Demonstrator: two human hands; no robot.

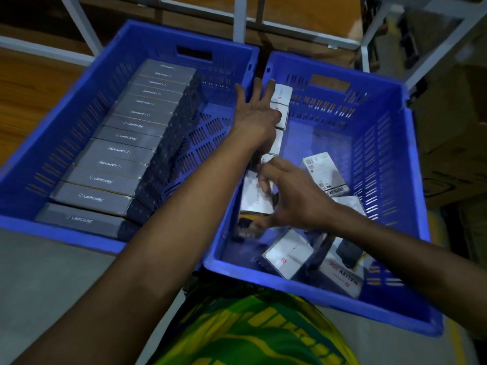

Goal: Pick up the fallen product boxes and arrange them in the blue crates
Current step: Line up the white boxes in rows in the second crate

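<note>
Left crate point(158, 31): grey boxes point(110, 177) packed in one row along its left side.
Left hand point(257, 114): flat, fingers straight, pressed on the far end of the white box row point(282, 101).
Row axis: ran away from us along the left wall of the right crate point(329, 299).
Right hand point(295, 198): fingers spread over the near box point(254, 198); grip blurred, so we could not tell.
Loose boxes point(290, 252): tilted, beside the right hand, so nearer to it.
</note>
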